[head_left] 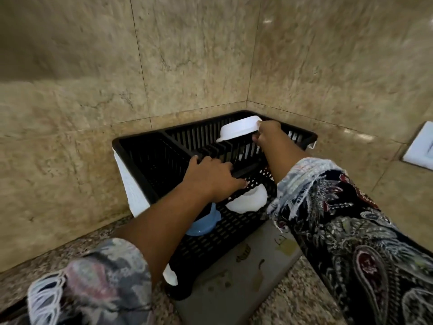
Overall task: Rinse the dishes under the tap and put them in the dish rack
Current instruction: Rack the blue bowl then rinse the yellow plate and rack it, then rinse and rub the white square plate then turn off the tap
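Observation:
A black plastic dish rack (140, 148) stands in the corner of the counter against the tiled walls. My right hand (268, 134) grips a white bowl (239, 129) by its rim, tilted on its side over the rack's far slots. My left hand (210, 177) is closed over the rack's near upper bar. Below that bar, on the lower tier, sit a white dish (248, 200) and a light blue bowl (203, 222), both partly hidden by my left arm.
A grey mat (246, 277) lies on the speckled counter (304, 308) under the rack's front. A white cloth (133, 191) hangs at the rack's left side. A white wall socket (421, 146) is at the right edge. Beige stone tiles enclose the corner.

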